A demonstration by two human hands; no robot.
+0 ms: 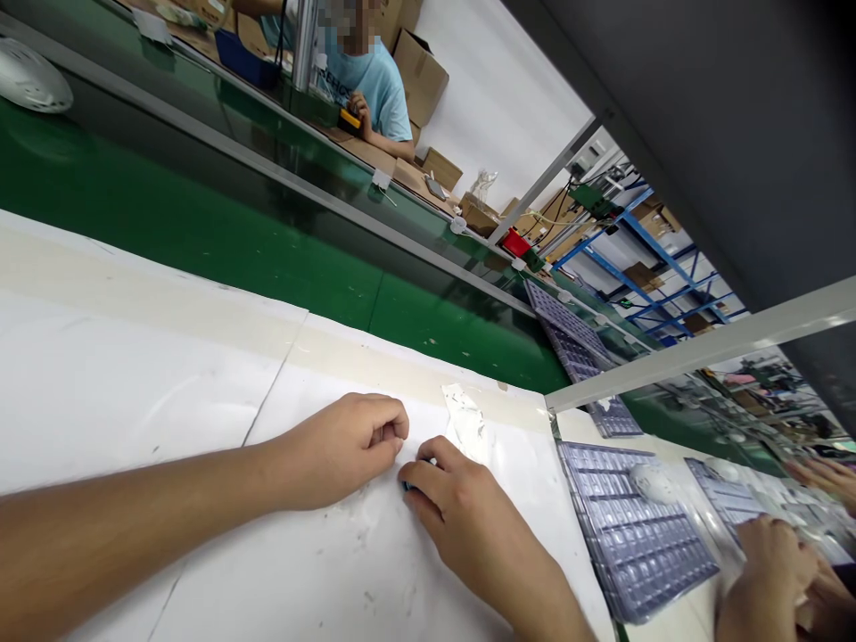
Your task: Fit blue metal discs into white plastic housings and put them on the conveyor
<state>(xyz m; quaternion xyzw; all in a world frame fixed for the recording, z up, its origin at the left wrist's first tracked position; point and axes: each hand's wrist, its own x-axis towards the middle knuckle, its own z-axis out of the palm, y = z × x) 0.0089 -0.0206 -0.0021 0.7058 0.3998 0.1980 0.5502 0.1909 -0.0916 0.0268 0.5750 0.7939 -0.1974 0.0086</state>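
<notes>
My left hand (344, 450) rests over the white-covered table (220, 383), its fingers curled inward; whether anything is inside them is hidden. Just right of it, my right hand (451, 499) is bent over with its fingertips pinched round a small dark object (407, 485), of which only a sliver shows. The two hands are close together but apart. Behind my right hand lies a crumpled white scrap (465, 419) on the table.
Stacked clear compartment trays (642, 535) lie to the right, with a white rounded part (653, 483) on top. Another person's hands (776, 553) are at the lower right. A green conveyor (201, 241) runs behind the table; a person in blue (381, 80) sits beyond. A metal post (702, 343) slants across the right.
</notes>
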